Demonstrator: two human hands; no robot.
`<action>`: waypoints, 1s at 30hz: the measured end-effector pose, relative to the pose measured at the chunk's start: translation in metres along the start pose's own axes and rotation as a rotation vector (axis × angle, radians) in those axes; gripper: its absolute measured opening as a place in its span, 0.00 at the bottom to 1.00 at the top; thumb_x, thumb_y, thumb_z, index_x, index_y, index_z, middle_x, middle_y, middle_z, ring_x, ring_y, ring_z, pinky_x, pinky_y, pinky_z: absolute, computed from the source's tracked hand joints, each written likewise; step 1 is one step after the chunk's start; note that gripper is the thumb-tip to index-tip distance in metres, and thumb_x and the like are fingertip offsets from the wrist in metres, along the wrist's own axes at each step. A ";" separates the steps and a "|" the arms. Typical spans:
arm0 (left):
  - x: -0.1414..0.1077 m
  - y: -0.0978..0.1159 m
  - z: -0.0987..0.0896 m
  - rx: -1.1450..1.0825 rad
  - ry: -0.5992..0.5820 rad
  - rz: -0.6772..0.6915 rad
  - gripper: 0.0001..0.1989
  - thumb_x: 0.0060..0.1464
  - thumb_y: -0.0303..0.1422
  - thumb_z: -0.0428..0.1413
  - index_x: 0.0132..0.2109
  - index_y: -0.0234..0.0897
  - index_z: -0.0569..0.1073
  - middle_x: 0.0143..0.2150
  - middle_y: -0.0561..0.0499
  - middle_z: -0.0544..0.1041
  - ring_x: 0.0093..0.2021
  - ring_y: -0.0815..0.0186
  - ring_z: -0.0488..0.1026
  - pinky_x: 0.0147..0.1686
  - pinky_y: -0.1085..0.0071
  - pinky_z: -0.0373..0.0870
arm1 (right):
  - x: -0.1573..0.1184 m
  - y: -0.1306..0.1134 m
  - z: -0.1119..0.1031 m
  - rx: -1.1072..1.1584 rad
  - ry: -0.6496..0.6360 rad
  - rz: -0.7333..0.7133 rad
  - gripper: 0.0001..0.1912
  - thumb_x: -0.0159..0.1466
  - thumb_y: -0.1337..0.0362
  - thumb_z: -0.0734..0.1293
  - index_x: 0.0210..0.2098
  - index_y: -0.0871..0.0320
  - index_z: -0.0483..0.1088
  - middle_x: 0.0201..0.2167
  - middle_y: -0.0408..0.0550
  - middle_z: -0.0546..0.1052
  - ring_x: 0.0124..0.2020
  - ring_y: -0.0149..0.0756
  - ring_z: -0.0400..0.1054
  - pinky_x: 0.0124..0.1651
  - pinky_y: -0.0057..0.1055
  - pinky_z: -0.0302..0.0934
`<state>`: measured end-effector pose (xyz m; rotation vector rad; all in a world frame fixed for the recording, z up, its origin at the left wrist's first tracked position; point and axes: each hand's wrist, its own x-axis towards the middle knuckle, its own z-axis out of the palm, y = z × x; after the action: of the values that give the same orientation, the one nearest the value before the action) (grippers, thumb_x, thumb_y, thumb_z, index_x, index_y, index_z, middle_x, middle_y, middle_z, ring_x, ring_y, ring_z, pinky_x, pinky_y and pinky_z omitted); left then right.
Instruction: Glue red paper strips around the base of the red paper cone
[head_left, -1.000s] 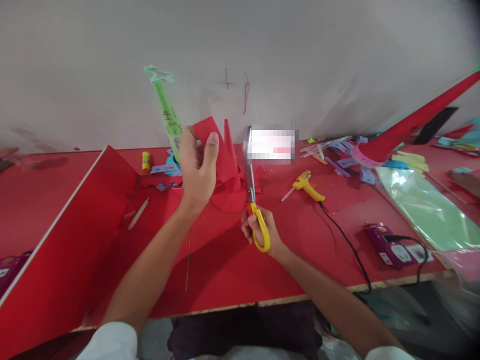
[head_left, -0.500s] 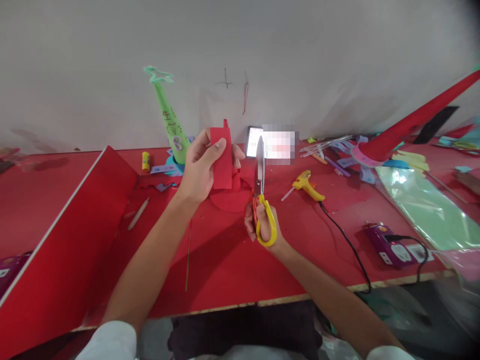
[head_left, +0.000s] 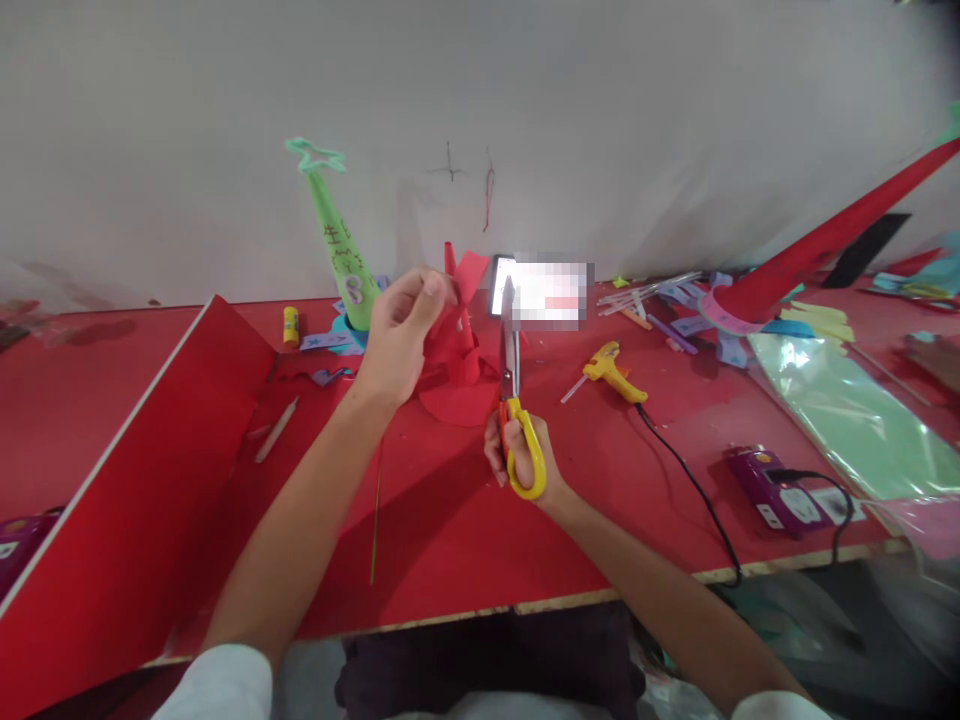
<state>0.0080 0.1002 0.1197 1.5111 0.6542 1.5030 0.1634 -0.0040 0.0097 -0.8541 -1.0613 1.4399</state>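
My left hand [head_left: 405,325] pinches a strip of red paper [head_left: 471,275] between thumb and fingers; the strip is bent and turned partly edge-on. My right hand [head_left: 536,455] grips a pair of scissors [head_left: 511,350] with yellow and red handles, blades pointing up and looking nearly closed. The blades are to the right of the paper, apart from it. Behind my left hand stands a thin red paper cone [head_left: 449,257] on a round red paper base [head_left: 459,407]; my fingers and the strip cover part of it.
A yellow glue gun [head_left: 615,372] with a black cable lies to the right, near a purple box [head_left: 780,490]. A green cone [head_left: 339,240] and a glue stick [head_left: 291,326] are at left. A tall red board [head_left: 142,470] leans at the left; a phone [head_left: 501,285] stands against the wall.
The red paper strip has turned from facing me flat to a bent, tilted position, uncovering more of the red cone. The scissors have shifted slightly left.
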 end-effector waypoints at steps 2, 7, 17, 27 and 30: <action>0.001 -0.001 0.000 0.064 0.018 0.019 0.19 0.56 0.52 0.68 0.37 0.42 0.75 0.35 0.51 0.74 0.34 0.67 0.73 0.34 0.70 0.73 | 0.000 0.001 0.000 -0.001 0.004 -0.009 0.38 0.55 0.24 0.69 0.30 0.55 0.65 0.12 0.33 0.64 0.09 0.23 0.54 0.10 0.22 0.50; 0.002 -0.006 0.001 0.099 0.044 0.042 0.23 0.54 0.45 0.72 0.53 0.47 0.76 0.38 0.52 0.76 0.37 0.65 0.76 0.39 0.67 0.77 | 0.000 0.005 -0.002 -0.018 0.056 -0.058 0.38 0.53 0.23 0.70 0.30 0.54 0.64 0.14 0.32 0.63 0.10 0.23 0.53 0.10 0.22 0.51; -0.006 -0.001 0.008 0.297 0.059 0.095 0.18 0.62 0.51 0.64 0.37 0.41 0.74 0.33 0.52 0.71 0.35 0.66 0.71 0.37 0.67 0.73 | 0.002 0.016 -0.002 -0.055 -0.007 -0.148 0.36 0.59 0.25 0.67 0.38 0.53 0.65 0.21 0.34 0.65 0.16 0.24 0.54 0.16 0.24 0.53; -0.016 -0.007 0.028 0.249 0.215 0.094 0.21 0.62 0.53 0.62 0.35 0.41 0.69 0.31 0.55 0.63 0.31 0.69 0.60 0.32 0.69 0.61 | -0.003 0.030 -0.008 -0.211 -0.071 -0.097 0.33 0.64 0.28 0.64 0.37 0.54 0.65 0.27 0.38 0.63 0.22 0.27 0.52 0.21 0.26 0.49; -0.017 -0.006 0.030 0.262 0.242 0.103 0.23 0.62 0.54 0.61 0.34 0.41 0.67 0.31 0.55 0.63 0.31 0.68 0.59 0.33 0.69 0.61 | -0.004 0.028 -0.007 -0.219 -0.102 -0.071 0.33 0.64 0.28 0.64 0.37 0.54 0.66 0.28 0.38 0.63 0.22 0.26 0.52 0.21 0.26 0.50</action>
<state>0.0365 0.0819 0.1100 1.5893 0.9587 1.7505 0.1609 -0.0069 -0.0197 -0.8954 -1.3316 1.3361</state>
